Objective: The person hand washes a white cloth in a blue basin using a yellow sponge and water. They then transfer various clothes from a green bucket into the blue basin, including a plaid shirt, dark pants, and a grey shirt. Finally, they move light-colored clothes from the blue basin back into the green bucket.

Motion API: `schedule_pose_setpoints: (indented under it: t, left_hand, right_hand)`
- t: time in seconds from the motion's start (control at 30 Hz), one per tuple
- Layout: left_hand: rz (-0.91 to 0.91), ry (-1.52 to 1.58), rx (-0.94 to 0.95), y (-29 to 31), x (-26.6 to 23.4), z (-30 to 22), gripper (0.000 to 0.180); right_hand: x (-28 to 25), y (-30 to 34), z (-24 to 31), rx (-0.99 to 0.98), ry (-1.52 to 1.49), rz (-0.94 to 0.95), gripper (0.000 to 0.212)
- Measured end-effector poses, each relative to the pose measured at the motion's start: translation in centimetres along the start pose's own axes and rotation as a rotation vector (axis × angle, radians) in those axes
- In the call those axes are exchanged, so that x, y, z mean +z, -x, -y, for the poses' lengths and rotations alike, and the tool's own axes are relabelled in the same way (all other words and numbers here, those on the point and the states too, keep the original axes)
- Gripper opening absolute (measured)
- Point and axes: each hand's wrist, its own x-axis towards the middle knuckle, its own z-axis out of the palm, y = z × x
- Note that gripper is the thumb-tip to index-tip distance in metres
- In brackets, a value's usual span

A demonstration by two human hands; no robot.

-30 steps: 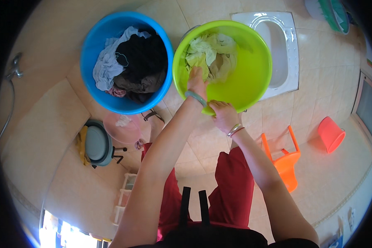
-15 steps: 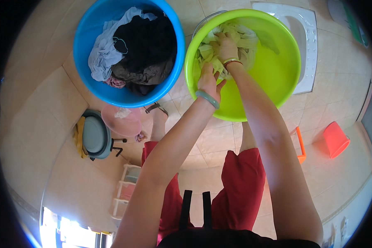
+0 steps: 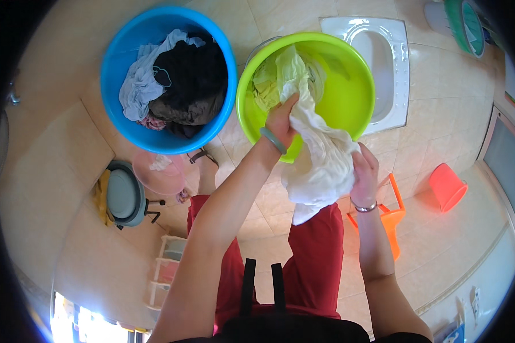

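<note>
A white garment [image 3: 324, 153] stretches between my hands, bunched and wrinkled. Its far end trails into the green basin [image 3: 357, 94], and its lower end hangs over the basin's near rim. My left hand [image 3: 281, 122], with a jade-coloured bangle at the wrist, is closed round the cloth just inside that rim. Nearer to me and to the right, my right hand [image 3: 365, 174] grips the garment's other side; a thin bracelet circles that wrist. More pale, yellowish-looking cloth [image 3: 264, 86] lies in the basin's left part.
A blue basin [image 3: 111, 86] at left holds black, brown and pale blue clothes. Behind the green basin's right side lies a white squat toilet [image 3: 399, 86]. An orange chair [image 3: 392, 220] and a red bucket [image 3: 447, 187] stand at right, a pink basin [image 3: 169, 180] at left.
Both hands were down on the cloth in the green basin. Now the white garment is lifted partly out, and my right hand has come back toward me and to the right with it.
</note>
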Motion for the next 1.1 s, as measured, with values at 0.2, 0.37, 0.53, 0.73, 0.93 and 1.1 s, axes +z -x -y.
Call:
schedule_pose_setpoints:
  t: [0.2,0.37,0.53,0.73,0.93,1.1]
  left_hand:
    - [-0.077,-1.184,0.178,7.9,2.1,-3.5,0.031]
    - [0.113,-1.403,0.694,11.7,2.4,-1.8,0.026]
    - [0.058,-1.366,0.735,14.1,2.4,-2.7,0.021]
    - [0.222,-0.436,0.122,18.8,0.6,-3.5,0.040]
    - [0.034,-0.021,-0.052,18.8,-3.9,-3.0,0.067]
    - [0.281,0.162,-0.124,17.8,-1.2,-5.9,0.063]
  right_hand:
    - [-0.5,-3.8,-5.6,0.119,0.138,-0.175,0.028]
    - [3.6,-4.9,-3.4,0.327,-0.230,-0.108,0.044]
    - [5.6,-2.5,1.9,0.211,-0.207,0.084,0.051]
    - [7.4,4.0,6.0,0.036,-0.584,-0.018,0.050]
    - [7.3,7.1,5.5,-0.001,-0.625,-0.080,0.061]
    - [10.0,10.4,7.7,-0.054,-0.831,0.351,0.029]
